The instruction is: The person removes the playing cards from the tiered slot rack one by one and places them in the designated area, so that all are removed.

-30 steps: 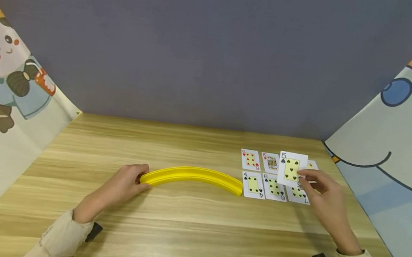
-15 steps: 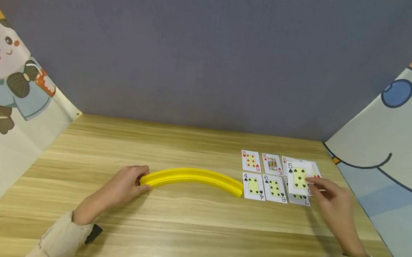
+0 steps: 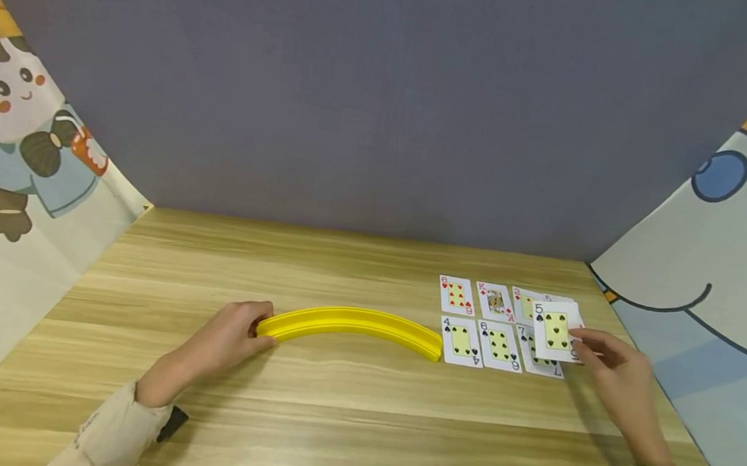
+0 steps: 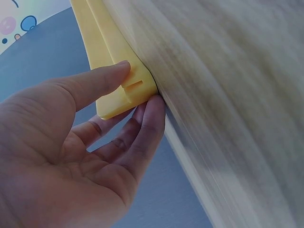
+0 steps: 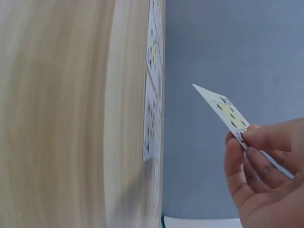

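My left hand (image 3: 226,335) grips the left end of a curved yellow plastic track piece (image 3: 350,320), thumb on one side and fingers on the other in the left wrist view. The track arches across the wooden table. At the right, my right hand (image 3: 619,380) pinches the five of spades (image 3: 557,331) by its right edge, thumb against fingertips. In the right wrist view this playing card (image 5: 228,111) is tilted and raised off the table. In the head view it overlaps the seven of spades (image 3: 526,340) and the cards behind.
Face-up cards lie in two rows: the six of hearts (image 3: 456,296), king of diamonds (image 3: 495,301) and a red two (image 3: 522,303) behind, the four of spades (image 3: 461,341) and six of spades (image 3: 499,345) in front. A grey wall (image 3: 384,102) stands behind the table (image 3: 332,420).
My right hand has moved right and a little toward me with the five of spades, uncovering the red two. My left hand still grips the track piece in the same place.
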`<state>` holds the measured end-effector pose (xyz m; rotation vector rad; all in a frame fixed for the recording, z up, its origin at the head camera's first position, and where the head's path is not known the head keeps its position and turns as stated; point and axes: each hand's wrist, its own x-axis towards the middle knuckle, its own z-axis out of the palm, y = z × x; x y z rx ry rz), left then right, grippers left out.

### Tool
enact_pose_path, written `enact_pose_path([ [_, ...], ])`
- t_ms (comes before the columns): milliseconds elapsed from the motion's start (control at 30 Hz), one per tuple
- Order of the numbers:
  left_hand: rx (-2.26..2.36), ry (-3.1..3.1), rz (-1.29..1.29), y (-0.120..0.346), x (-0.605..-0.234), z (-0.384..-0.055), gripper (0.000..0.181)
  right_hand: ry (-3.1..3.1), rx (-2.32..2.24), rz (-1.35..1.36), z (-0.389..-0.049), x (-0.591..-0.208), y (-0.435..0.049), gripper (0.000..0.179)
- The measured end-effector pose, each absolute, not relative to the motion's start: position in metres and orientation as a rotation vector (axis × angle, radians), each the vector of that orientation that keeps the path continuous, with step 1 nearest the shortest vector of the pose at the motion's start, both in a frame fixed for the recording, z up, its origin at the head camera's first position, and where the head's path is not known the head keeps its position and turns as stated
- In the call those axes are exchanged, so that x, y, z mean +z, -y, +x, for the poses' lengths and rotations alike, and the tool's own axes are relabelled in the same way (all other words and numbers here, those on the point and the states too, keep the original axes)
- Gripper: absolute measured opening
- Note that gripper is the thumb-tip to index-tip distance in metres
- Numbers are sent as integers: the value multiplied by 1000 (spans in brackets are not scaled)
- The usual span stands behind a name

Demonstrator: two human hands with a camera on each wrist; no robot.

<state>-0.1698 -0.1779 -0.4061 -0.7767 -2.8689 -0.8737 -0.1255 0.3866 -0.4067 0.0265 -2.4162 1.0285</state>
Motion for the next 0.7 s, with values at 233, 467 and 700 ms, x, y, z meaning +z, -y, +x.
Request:
enact_pose_path([
  [233,-874,2858,-788,178,-405,-170,24,2425,1218,-70,-130,-414,-408,25],
  [467,-871,2858,-780,178,-404,-170,23,2471,1305,-172,-132,-419,-428,23],
  [700,-851,2873,-772,178,-406,-168,23,2620,1168,-300,-131,-426,-444,30],
])
